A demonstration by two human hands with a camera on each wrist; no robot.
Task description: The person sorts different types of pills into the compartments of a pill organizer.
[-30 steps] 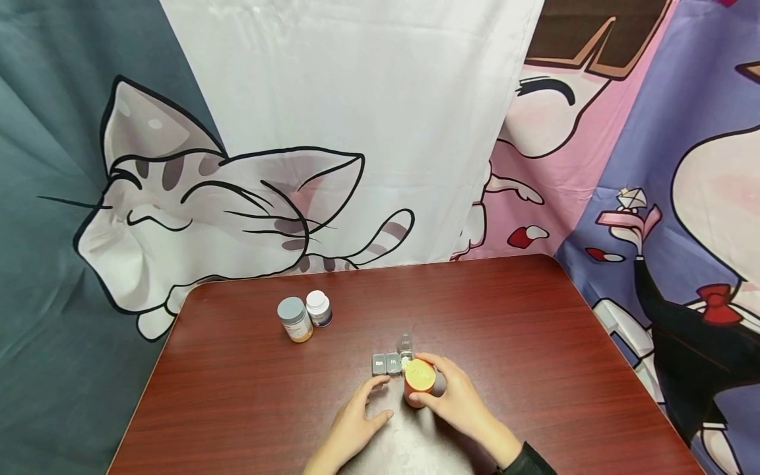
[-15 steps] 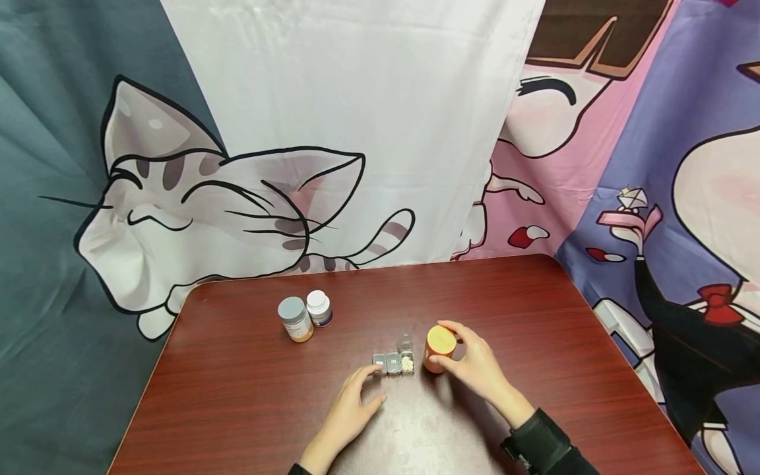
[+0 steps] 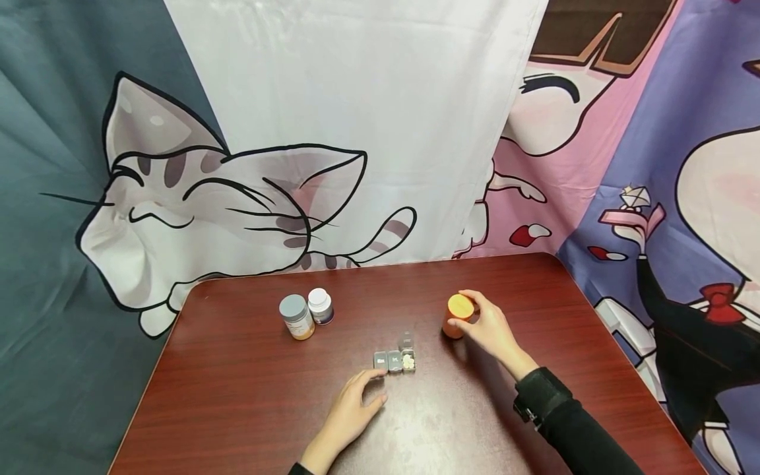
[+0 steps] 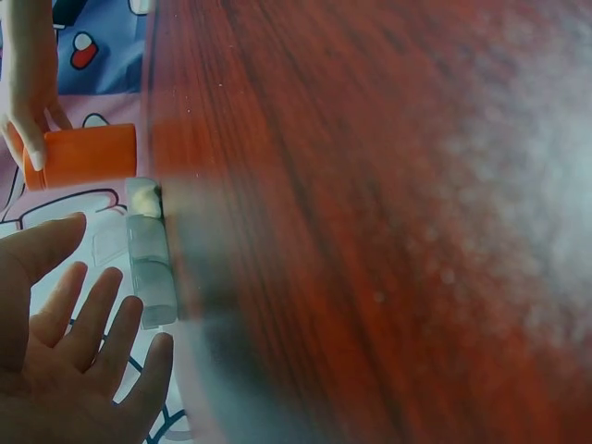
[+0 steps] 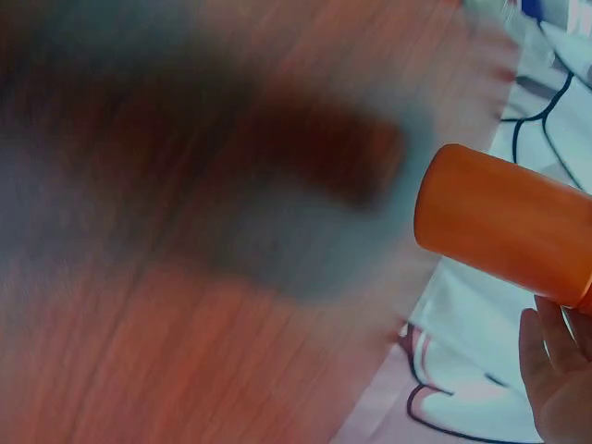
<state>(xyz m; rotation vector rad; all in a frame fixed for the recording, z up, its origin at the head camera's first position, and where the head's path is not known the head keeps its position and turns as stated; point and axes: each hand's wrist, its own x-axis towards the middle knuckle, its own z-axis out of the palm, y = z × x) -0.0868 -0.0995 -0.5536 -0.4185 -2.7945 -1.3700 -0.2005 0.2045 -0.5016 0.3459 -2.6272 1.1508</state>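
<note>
My right hand (image 3: 491,333) grips an orange bottle (image 3: 452,324) with a yellow-orange lid, right of and behind the pill box. In the right wrist view the bottle (image 5: 504,217) shows at the right edge, the hand (image 5: 562,370) under its lid end. The small grey pill box (image 3: 394,361) has its rightmost compartment lid (image 3: 406,341) up, with white pieces (image 3: 408,361) inside; its other two lids are down. Just in front of the box, my left hand (image 3: 349,412) has its fingers relaxed and holds nothing. The left wrist view shows this hand (image 4: 83,361) beside the box (image 4: 151,268).
Two more bottles stand side by side at the back left of the brown table (image 3: 237,396): one with a grey lid (image 3: 297,318), one white (image 3: 320,306). A printed cloth (image 3: 368,79) hangs behind the table's back edge.
My right hand has carried the orange bottle from beside the pill box to the back right, uncovering the box's lidless-looking right compartment. The left hand has shifted slightly and stays near the box.
</note>
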